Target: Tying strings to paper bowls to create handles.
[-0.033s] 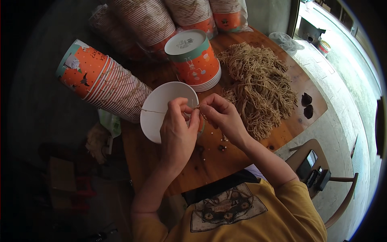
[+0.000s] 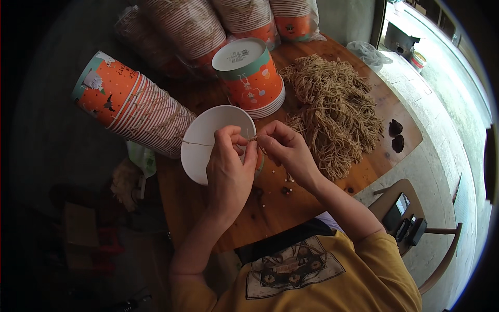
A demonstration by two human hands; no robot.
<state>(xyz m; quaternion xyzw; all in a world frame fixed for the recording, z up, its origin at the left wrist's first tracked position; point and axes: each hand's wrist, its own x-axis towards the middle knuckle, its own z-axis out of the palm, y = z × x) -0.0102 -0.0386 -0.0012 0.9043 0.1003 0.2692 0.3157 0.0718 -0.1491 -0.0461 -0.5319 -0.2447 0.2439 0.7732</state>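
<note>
My left hand (image 2: pixel 228 164) and my right hand (image 2: pixel 288 153) meet over the mouth of a white-lined paper bucket (image 2: pixel 195 162), fingertips almost touching. Both pinch a thin tan cord (image 2: pixel 197 143). It runs across the bucket's mouth from its left rim to my left fingers. A short end and a small loop show between the hands, though the fingers partly cover them. The bucket is tilted with its mouth toward me; my left hand hides its right part. To the right lies a big heap of loose tan cords (image 2: pixel 338 112).
Nested orange buckets (image 2: pixel 132 104) lie slanted at the left. Upturned buckets (image 2: pixel 249 86) stand behind my hands, with bagged stacks (image 2: pixel 187 26) farther back. Small white beads (image 2: pixel 263 206) dot the wooden table (image 2: pixel 234 229). Two dark pieces (image 2: pixel 396 136) sit at its right; a chair (image 2: pixel 410 203) holds a phone (image 2: pixel 399 205).
</note>
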